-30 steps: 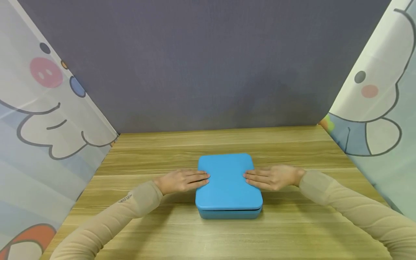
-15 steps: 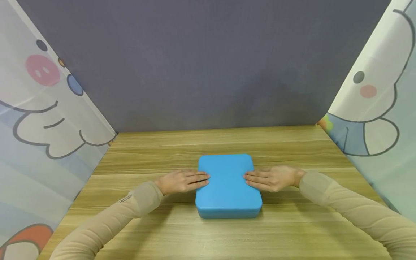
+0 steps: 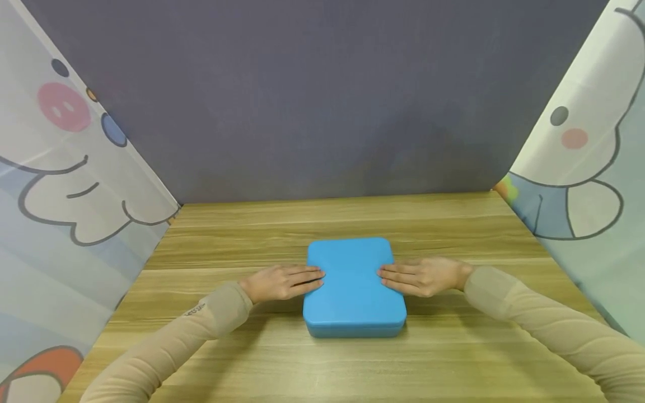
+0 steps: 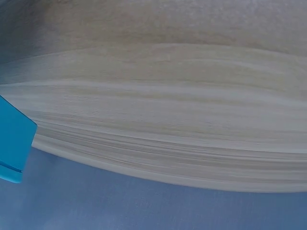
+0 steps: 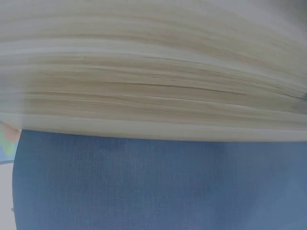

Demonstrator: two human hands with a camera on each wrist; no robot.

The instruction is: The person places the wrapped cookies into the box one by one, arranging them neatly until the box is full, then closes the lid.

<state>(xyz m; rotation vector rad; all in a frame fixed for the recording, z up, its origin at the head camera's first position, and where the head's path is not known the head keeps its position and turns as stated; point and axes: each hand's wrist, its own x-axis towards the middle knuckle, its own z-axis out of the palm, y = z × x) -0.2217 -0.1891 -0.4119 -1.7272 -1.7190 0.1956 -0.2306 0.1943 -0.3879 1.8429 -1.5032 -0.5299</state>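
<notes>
A blue rectangular box (image 3: pixel 355 296) with rounded corners lies flat on the wooden table, its lid sitting flush with the lower part along the front. From the left, my left hand (image 3: pixel 281 281) rests straight fingers on the lid's edge, about midway along that side. My right hand (image 3: pixel 423 276) mirrors it on the opposite edge, fingertips flat on the lid. Both thumbs are hidden. One corner of the box (image 4: pixel 14 139) shows at the left of the left wrist view. Neither wrist view shows a hand.
The wood-grain table (image 3: pixel 242 358) runs back to a dark grey upright panel (image 3: pixel 322 101). Cartoon-printed curtains stand along both sides, one on the left (image 3: pixel 75 179) and one on the right (image 3: pixel 594 168).
A dark gap at the front between lid and box, seen one second ago, has closed as the lid's front edge went down. Both hands stay in place on the lid.
</notes>
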